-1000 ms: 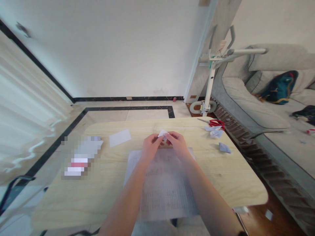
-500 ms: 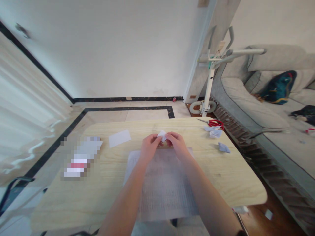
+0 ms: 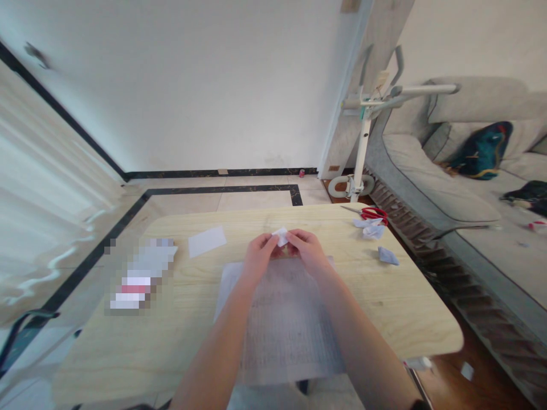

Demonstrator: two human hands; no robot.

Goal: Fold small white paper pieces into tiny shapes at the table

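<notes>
A small folded piece of white paper [image 3: 280, 236] is pinched between my two hands, above the far edge of a large translucent sheet [image 3: 290, 324] on the table. My left hand [image 3: 259, 253] grips its left side with thumb and fingers closed. On the right side, my right hand [image 3: 306, 247] holds it the same way. The undersides of the fingers are partly hidden. Left of my hands lies a flat white sheet of paper [image 3: 207, 241].
Red-handled scissors [image 3: 372, 213] lie at the table's far right, beside crumpled paper scraps [image 3: 370, 229] and a folded bluish paper piece [image 3: 388, 256]. A blurred-out object [image 3: 143, 273] is on the left of the wooden table [image 3: 171, 341]. A grey sofa [image 3: 448, 188] stands to the right.
Both hands stay in nearly the same place, still pinching the paper. The paper's visible shape differs slightly between the thumbs. The whole view has shifted a little.
</notes>
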